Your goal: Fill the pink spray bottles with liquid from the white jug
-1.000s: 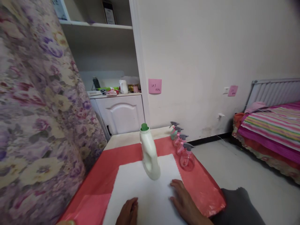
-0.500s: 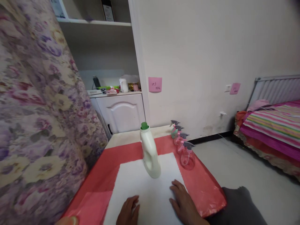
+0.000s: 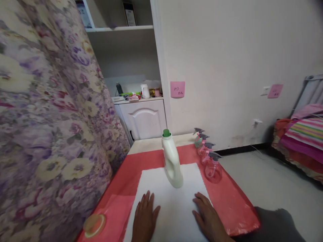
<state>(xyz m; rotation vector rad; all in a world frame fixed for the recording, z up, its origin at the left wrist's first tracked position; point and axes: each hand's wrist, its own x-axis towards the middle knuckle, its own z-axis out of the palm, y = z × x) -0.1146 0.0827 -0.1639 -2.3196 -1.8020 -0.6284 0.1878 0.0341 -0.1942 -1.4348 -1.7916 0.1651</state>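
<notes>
My left hand (image 3: pixel 145 217) lies flat and open on a white cloth (image 3: pixel 174 201) spread over a red plastic sheet (image 3: pixel 227 201) on the table. My right hand (image 3: pixel 208 217) rests flat and open on the cloth's right part. Both hold nothing. A white detergent bottle with a green cap (image 3: pixel 172 160) stands upright on the cloth's far edge, between and beyond my hands. Several pink spray bottles (image 3: pixel 213 167) with grey triggers stand in a row at the table's right side.
A floral curtain (image 3: pixel 50 117) hangs close on the left. A round tan lid (image 3: pixel 94 224) sits at the table's near left corner. Behind are a white cabinet (image 3: pixel 143 117) with clutter, a wall with pink notes (image 3: pixel 177 89), and a striped bed (image 3: pixel 305 137) at right.
The view has shifted left and down, so more of both hands shows. My left hand has slid forward and spread flat on the cloth. The round lid has come into view.
</notes>
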